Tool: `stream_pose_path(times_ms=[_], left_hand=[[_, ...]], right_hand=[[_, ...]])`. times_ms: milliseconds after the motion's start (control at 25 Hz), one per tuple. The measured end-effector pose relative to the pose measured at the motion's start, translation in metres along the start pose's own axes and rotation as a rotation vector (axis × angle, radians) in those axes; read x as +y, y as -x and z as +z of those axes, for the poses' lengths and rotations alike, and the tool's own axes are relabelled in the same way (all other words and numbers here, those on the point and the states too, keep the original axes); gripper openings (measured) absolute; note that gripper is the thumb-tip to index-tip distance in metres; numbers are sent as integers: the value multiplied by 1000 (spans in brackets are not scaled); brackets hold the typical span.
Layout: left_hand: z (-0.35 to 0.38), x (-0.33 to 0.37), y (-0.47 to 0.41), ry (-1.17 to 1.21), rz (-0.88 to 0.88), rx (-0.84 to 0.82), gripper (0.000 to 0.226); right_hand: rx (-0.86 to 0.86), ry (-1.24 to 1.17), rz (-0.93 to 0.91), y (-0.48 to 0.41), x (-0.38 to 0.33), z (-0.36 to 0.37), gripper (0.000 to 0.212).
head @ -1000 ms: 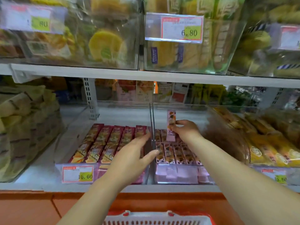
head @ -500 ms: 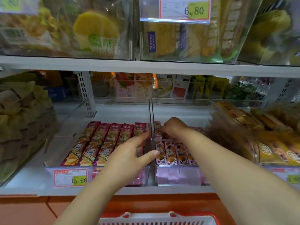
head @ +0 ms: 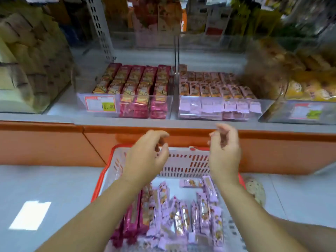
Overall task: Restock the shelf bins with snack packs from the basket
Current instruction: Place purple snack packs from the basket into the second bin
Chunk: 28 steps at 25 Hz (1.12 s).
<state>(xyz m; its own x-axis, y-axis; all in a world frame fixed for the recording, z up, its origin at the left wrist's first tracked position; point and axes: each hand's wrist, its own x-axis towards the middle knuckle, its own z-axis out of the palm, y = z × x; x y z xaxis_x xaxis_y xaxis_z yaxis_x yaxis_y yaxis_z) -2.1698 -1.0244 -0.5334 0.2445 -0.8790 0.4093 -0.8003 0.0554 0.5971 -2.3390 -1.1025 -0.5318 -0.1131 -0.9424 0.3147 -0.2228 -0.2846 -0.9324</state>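
A white basket with a red rim (head: 189,161) stands on the floor below me. It holds several lilac snack packs (head: 183,215) and, on its left side, magenta packs (head: 133,219). My left hand (head: 145,157) and my right hand (head: 224,153) hover above the basket's far wall, fingers loosely curled, holding nothing. On the shelf, a clear bin (head: 127,104) holds rows of magenta packs. The clear bin (head: 218,110) right of it holds lilac packs.
An orange shelf base (head: 54,142) runs between bins and floor. A bin of tan wrapped goods (head: 27,60) stands at left, a bin of yellow packs (head: 300,88) at right. Boxed goods stand behind. A round patterned thing (head: 255,190) lies right of the basket.
My right hand set the lilac pack in the right bin. Both hands then drew back from the shelf and down over the basket. My view tilted downward.
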Motion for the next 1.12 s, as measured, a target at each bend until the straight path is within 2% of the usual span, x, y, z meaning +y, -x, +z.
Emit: stream_pose_path(times_ms=[40, 120, 200, 280, 360, 440, 560, 600, 680, 760, 840, 920, 960, 1040, 1120], left_hand=[[16, -11, 20, 13, -102, -99, 27], [43, -35, 62, -6, -312, -290, 34], [61, -57, 97, 9, -489, -449, 37], [75, -70, 125, 61, -616, -550, 38], [85, -78, 141, 55, -672, -619, 39], [90, -84, 144, 44, -700, -643, 41], [93, -95, 140, 63, -732, -629, 42], [92, -98, 139, 68, -739, -630, 42], [92, -101, 140, 71, -748, -636, 41], [91, -101, 140, 71, -748, -632, 40], [92, -102, 139, 78, -749, -621, 40], [93, -99, 136, 93, -762, -618, 39], [95, -97, 134, 104, -764, -618, 38], [98, -88, 129, 139, -750, -624, 33], [100, -73, 118, 208, -752, -615, 27]], right_hand=[[-111, 141, 121, 20, 30, -4, 25], [-485, 417, 415, 57, 92, -10, 22], [-809, 602, 617, 88, 140, -17, 28], [-941, 662, 733, 110, 166, -19, 37], [-939, 602, 813, 120, 169, -9, 31], [-927, 519, 891, 124, 166, 8, 11], [-935, 455, 1057, 136, 172, 30, 13], [-927, 429, 1112, 142, 174, 36, 28], [-867, 380, 1195, 151, 183, 44, 74], [-831, 386, 1212, 154, 185, 49, 87], [-799, 417, 1197, 152, 184, 49, 69], [-746, 501, 1103, 146, 178, 43, 33], [-721, 530, 1047, 142, 171, 37, 23], [-692, 524, 930, 134, 157, 24, 23], [-660, 466, 804, 127, 141, 11, 35]])
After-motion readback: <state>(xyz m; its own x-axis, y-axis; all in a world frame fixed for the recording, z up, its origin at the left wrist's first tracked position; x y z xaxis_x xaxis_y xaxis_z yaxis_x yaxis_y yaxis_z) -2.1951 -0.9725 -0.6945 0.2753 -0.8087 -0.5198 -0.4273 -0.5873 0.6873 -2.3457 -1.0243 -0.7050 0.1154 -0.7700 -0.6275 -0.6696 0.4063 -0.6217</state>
